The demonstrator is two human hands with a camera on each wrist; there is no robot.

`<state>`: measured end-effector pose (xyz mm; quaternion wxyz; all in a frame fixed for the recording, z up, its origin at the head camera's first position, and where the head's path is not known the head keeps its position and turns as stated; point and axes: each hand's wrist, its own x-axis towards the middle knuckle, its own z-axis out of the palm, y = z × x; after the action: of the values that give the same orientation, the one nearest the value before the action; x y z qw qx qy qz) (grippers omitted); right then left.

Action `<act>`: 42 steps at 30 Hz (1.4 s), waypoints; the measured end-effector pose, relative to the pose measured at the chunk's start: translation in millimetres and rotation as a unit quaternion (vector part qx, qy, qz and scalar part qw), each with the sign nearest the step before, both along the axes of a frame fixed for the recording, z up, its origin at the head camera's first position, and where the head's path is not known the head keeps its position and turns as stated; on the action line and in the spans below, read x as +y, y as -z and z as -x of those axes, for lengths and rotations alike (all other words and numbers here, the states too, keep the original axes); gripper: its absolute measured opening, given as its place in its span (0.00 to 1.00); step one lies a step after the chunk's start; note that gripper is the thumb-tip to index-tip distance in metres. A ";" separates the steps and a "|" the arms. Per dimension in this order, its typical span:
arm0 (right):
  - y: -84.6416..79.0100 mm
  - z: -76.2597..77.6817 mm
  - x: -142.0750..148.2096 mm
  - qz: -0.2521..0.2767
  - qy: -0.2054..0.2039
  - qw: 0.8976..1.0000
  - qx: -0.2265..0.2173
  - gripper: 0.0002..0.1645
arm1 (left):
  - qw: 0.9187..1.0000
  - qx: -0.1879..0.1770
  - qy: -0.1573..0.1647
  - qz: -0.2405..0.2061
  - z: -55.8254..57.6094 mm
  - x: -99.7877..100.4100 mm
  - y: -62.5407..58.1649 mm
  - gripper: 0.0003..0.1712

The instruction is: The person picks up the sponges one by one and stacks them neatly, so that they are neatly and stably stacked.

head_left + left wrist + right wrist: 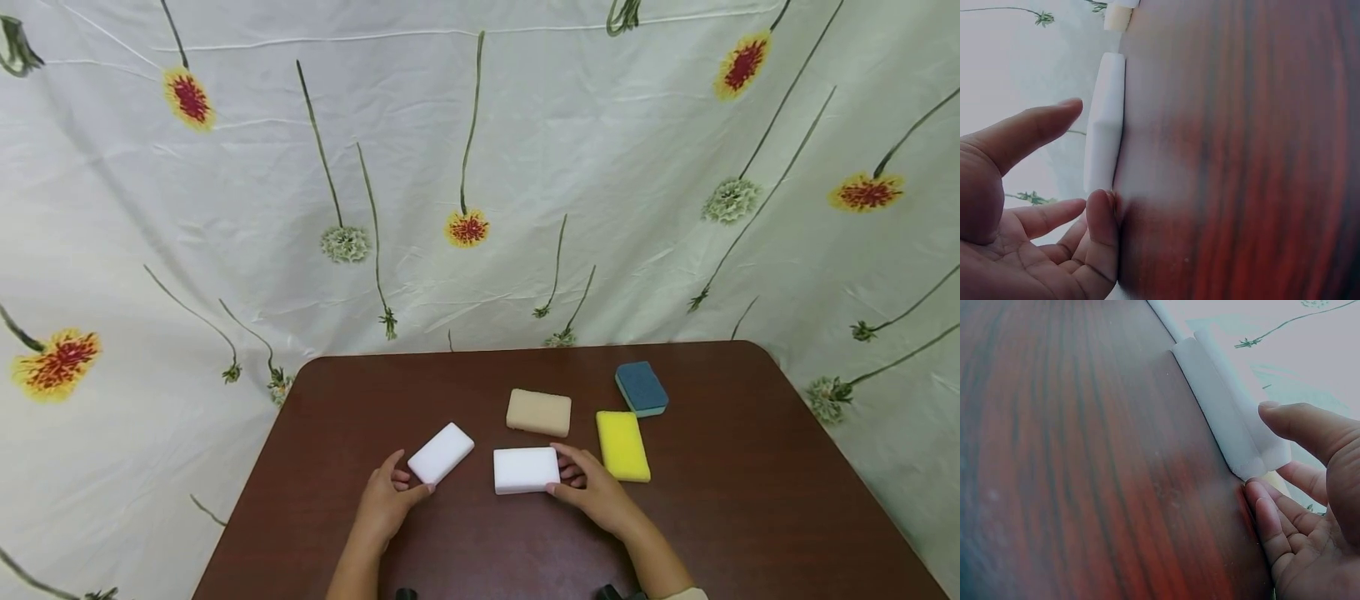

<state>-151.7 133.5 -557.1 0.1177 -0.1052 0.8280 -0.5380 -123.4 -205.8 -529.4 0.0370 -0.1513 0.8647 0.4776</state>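
Two white block-shaped sponges lie flat on the brown table. The left white sponge (441, 453) sits at a slant, and my left hand (386, 500) is around its near left end. In the left wrist view the fingertips touch that end of the sponge (1105, 125), while the thumb stays apart from it. My right hand (596, 492) is at the right end of the other white sponge (526, 471), index finger by the far corner and thumb by the near one. In the right wrist view its thumb (1291, 419) overlaps the sponge (1222, 400); firm contact is unclear.
Behind the white sponges lies a beige sponge (538, 412). A yellow sponge (623, 447) rests just beyond the right hand, with a blue sponge (642, 388) farther back. The table (750, 500) ends at a flower-patterned cloth (420, 167). Small black objects (609, 592) show at the bottom edge.
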 end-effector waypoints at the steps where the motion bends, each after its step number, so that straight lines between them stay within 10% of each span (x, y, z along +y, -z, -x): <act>1: -0.1 0.0 0.0 -0.001 0.000 1.000 -0.001 0.40 | 1.000 -0.001 0.001 0.002 0.5 -0.2 0.3 0.53; 25: 1.5 1.1 -0.3 -0.002 0.005 1.000 0.001 0.40 | 0.996 0.011 0.012 0.086 7.0 1.0 5.8 0.40; 42: 3.3 1.0 1.4 0.011 -0.002 1.000 0.007 0.40 | 1.000 0.013 -0.006 -0.028 2.6 -2.6 4.5 0.39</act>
<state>-152.7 134.9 -560.4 0.1121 -0.1117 0.8227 -0.5460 -126.0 -208.4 -533.9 0.0273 -0.1491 0.8506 0.5034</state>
